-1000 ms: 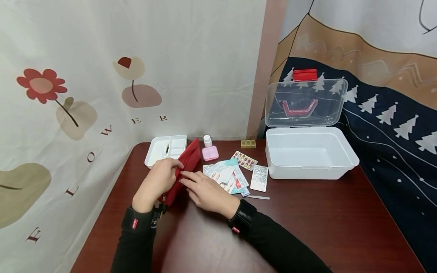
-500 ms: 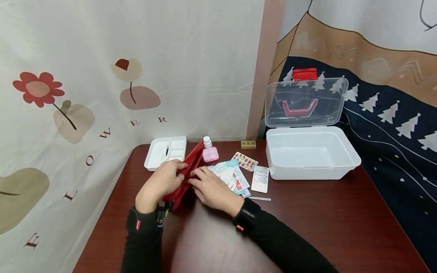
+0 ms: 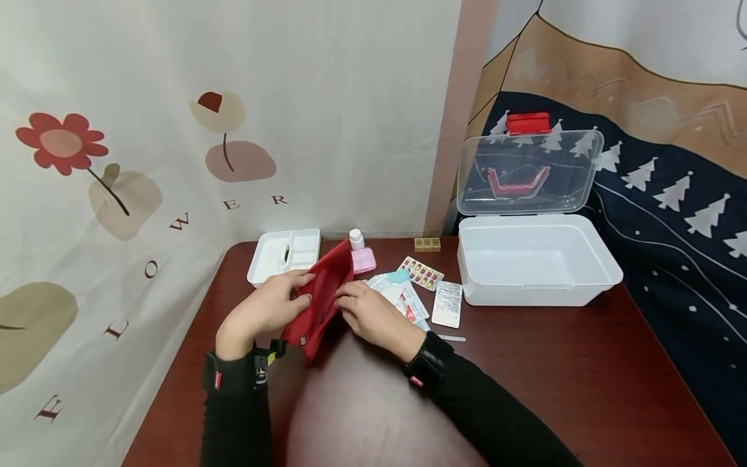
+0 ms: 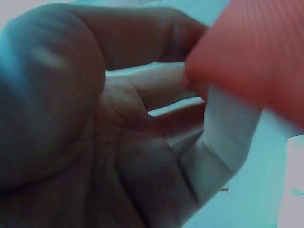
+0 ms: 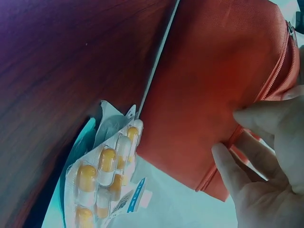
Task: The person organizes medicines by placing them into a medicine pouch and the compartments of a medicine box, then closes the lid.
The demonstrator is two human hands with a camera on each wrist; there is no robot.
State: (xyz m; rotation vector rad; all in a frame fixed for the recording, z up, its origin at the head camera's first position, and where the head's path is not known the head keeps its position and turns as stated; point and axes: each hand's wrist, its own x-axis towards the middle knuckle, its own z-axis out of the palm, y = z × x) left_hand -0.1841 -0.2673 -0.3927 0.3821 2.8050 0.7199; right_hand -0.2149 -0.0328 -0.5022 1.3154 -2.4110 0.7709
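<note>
There is one pouch (image 3: 329,279), one bottle (image 3: 356,240), one tray (image 3: 267,258), one large box (image 3: 537,296).

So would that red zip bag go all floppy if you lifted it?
The red pouch would probably bend, as its sides part at the zip. It might not flop completely, since one side looks quite flat. It's likely light too: its sides look thin.
</note>
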